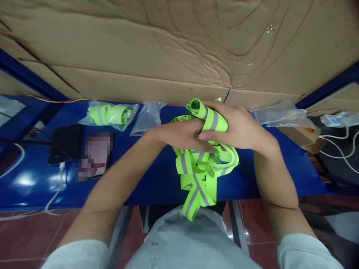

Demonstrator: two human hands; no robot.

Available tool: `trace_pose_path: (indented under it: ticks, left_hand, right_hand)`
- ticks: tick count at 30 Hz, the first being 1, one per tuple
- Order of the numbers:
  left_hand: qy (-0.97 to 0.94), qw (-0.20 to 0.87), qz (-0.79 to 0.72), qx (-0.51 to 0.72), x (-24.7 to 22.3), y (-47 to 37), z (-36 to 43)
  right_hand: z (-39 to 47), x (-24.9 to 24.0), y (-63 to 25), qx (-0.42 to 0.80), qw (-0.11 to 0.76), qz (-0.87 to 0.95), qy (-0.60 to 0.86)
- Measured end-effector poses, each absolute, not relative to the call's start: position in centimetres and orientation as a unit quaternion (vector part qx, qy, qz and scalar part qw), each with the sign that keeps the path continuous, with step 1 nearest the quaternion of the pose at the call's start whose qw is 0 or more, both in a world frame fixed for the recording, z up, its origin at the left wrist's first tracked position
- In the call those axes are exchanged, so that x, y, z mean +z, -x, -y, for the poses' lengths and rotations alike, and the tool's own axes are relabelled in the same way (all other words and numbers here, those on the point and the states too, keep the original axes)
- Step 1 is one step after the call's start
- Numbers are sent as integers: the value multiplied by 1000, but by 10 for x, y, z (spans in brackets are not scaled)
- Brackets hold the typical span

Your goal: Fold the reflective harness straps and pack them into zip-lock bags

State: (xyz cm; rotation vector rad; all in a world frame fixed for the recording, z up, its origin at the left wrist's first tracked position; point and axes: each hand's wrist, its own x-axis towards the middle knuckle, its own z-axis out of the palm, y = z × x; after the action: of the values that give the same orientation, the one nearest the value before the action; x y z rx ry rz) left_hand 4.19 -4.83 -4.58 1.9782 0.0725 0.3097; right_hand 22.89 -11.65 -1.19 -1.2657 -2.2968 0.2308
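My right hand (238, 125) is closed around a rolled bundle of fluorescent yellow-green reflective strap (213, 121) with a grey stripe. Just in front of it, my left hand (183, 133) reaches across with its fingers bent into the same strap; some fingertips are hidden by the folds. Loose loops (198, 179) of this webbing lie below both hands on the blue table (157, 179). One end hangs over the near edge, towards my grey shirt.
Left, a clear bag of rolled strap (109, 114) lies beside an empty plastic bag (148, 117). A phone (97, 155) and black box (66, 144) sit nearer. At right are another plastic bag (280, 114), a cardboard box (301, 136) and white cables (340, 149). Cardboard (126, 45) walls the back.
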Motion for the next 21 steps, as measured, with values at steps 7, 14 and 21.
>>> trace_pose_path:
  ticks: [7, 14, 21]
  left_hand:
    - [-849, 507, -89, 120, -44, -44, 47]
    - [-632, 763, -106, 83, -30, -47, 61]
    - [-626, 762, -130, 102, -35, -51, 63]
  right_hand:
    - [117, -13, -228, 47, 250, 830, 497]
    - [116, -13, -229, -4, 295, 797, 527]
    - [115, -16, -233, -55, 310, 786, 532]
